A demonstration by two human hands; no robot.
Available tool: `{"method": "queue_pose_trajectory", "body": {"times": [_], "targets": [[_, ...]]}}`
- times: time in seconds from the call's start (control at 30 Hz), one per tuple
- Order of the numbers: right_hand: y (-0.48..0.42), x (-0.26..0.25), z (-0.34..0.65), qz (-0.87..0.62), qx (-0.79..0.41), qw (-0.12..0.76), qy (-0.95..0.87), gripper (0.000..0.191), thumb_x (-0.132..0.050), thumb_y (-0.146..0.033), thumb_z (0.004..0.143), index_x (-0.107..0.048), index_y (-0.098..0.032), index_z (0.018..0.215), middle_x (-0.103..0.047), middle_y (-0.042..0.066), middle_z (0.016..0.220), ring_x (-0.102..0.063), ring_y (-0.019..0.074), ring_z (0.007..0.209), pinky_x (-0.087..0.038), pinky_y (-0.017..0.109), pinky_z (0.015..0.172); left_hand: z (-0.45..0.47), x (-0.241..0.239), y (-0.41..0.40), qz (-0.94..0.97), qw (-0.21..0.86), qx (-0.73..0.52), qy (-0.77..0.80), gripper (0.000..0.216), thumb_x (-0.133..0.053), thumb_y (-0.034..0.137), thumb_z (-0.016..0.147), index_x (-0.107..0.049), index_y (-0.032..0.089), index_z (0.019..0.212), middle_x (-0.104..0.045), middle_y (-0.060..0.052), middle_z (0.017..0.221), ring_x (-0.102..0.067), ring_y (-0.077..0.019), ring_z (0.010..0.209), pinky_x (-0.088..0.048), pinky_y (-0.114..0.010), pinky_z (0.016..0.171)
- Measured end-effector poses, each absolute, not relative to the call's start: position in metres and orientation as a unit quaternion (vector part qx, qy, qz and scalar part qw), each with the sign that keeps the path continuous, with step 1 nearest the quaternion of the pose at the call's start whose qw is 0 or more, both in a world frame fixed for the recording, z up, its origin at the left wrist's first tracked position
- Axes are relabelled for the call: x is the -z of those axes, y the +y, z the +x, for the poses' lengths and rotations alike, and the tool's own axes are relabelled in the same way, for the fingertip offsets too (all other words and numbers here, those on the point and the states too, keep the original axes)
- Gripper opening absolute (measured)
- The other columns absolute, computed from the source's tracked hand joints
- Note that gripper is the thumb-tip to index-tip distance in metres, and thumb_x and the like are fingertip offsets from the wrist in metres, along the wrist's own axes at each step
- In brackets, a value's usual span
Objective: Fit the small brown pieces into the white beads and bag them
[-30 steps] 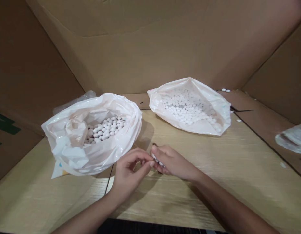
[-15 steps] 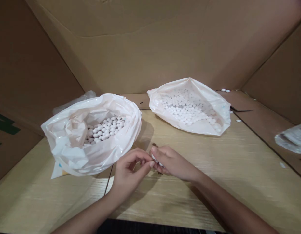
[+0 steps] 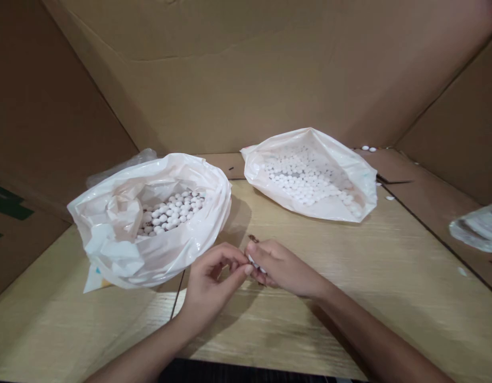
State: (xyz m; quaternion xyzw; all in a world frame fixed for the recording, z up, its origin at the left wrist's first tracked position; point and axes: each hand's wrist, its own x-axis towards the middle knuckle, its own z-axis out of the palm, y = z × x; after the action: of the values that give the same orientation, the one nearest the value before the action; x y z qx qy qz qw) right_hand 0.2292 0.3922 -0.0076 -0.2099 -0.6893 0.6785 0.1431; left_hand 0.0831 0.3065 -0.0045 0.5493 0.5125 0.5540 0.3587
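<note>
My left hand (image 3: 214,279) meets my right hand (image 3: 283,266) above the table, in front of the two bags. The left thumb and index finger are pinched together beside the right fingers; whatever lies between them is too small to make out. Curled round several small white oval pieces (image 3: 257,264), my right hand is closed. Thin brown bits (image 3: 253,239) stick out past its thumb. Left of the hands stands an open white plastic bag (image 3: 198,250), with white pieces (image 3: 174,211) and dark bits between them inside.
Farther back to the right lies another open white plastic bag (image 3: 309,135) holding white pieces (image 3: 305,181). Cardboard walls (image 3: 230,80) enclose the wooden table (image 3: 389,308). Clear plastic (image 3: 479,227) lies at the right. A few loose white pieces (image 3: 368,149) rest near the back right corner.
</note>
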Motion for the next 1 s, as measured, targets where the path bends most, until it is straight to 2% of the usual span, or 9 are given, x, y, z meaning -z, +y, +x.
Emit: {"method": "queue_pose_trajectory", "body": {"times": [1.0], "targets": [[0.3918, 0.0056, 0.2311, -0.180, -0.663, 0.161, -0.709, 0.061, -0.029, -0.066, 0.093, -0.045, -0.016, 0.062, -0.043, -0.003, 0.055, -0.038, 0.0067, 0.049, -0.031, 0.022, 0.051, 0.0831, 0.0051, 0.3070, 0.552, 0.362, -0.549, 0.512, 0.008, -0.070, 0.019, 0.079, -0.065, 0.016, 0.074, -0.062, -0.002, 0.069, -0.056, -0.0133, 0.065, -0.045, -0.026, 0.061]]}}
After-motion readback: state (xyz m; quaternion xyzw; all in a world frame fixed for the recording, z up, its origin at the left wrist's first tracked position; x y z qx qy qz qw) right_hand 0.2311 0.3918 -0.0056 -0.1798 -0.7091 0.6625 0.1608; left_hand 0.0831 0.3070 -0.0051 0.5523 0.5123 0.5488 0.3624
